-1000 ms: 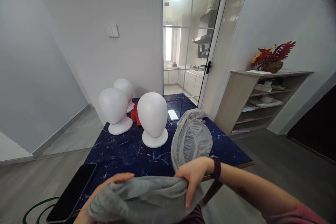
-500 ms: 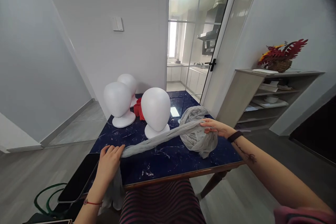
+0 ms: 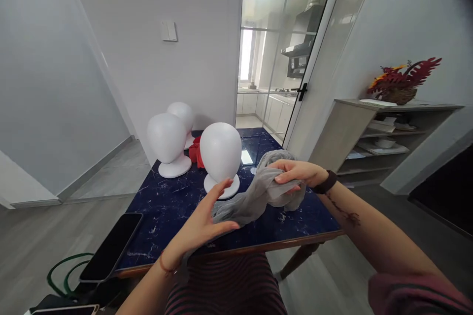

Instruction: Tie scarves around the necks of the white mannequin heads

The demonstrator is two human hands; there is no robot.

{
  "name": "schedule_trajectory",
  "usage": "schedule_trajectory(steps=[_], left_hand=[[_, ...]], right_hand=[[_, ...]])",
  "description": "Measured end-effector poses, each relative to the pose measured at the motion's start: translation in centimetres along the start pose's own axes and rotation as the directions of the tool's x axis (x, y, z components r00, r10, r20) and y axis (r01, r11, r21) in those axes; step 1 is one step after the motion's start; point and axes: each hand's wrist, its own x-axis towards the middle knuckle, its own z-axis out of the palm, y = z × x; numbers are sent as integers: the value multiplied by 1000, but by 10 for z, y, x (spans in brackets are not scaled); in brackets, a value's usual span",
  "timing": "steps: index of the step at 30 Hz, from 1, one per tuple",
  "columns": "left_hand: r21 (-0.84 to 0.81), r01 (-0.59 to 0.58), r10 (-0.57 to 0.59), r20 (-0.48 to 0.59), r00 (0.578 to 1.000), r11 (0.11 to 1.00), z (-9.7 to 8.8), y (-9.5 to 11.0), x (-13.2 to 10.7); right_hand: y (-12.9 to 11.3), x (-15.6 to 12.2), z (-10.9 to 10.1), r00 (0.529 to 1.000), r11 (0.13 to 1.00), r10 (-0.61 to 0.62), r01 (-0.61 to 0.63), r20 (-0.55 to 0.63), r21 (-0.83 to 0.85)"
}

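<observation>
Scarf (image 3: pixel 254 198) of grey mesh is clutched by right hand (image 3: pixel 296 173), draped over open-fingered left hand (image 3: pixel 199 229).

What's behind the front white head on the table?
A red cloth lies behind the front head, with two more white heads back left. The head hides part of the cloth.

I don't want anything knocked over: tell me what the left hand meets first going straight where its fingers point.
The left hand, with the grey gauzy scarf across it, points at the nearest white egg-shaped mannequin head; probably its round base comes first, though depth is unclear.
</observation>
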Motion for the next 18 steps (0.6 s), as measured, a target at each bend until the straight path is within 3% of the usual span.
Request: schedule_trajectory(steps=[2,4,6,8,10,13,14,15,16,18], left_hand=[[-114,-31,40,77,996,993,18,14,25],[-306,59,34,291,956,950,31,14,42],[-468,275,37,556,830,840,38,4,46],[-530,486,53,712,700,695,37,-12,39],[-540,594,48,763,645,597,30,-29,24],[-492,690,61,834,548,530,12,-52,0],[-484,707,57,842,536,515,4,-58,-8],[-495,710,42,833,551,500,-3,-64,-14],[-531,695,21,801,598,486,-10,-69,-19],[-660,587,-16,658,753,469,-25,-76,-27]], right_hand=[[-20,16,12,986,995,79,-69,147,-73],[-32,29,19,970,991,114,-95,216,-99],[-35,34,20,968,995,88,-74,236,-67],[-34,31,14,977,1000,-6,3,215,14],[-33,20,3,978,985,-146,131,148,110],[-37,0,-18,940,923,-338,338,-31,186],[-40,-6,-26,922,901,-373,387,-104,194],[-44,-11,-33,903,884,-390,422,-182,200],[-49,-14,-41,882,870,-391,448,-264,206],[-60,-14,-56,828,843,-378,493,-414,216]])
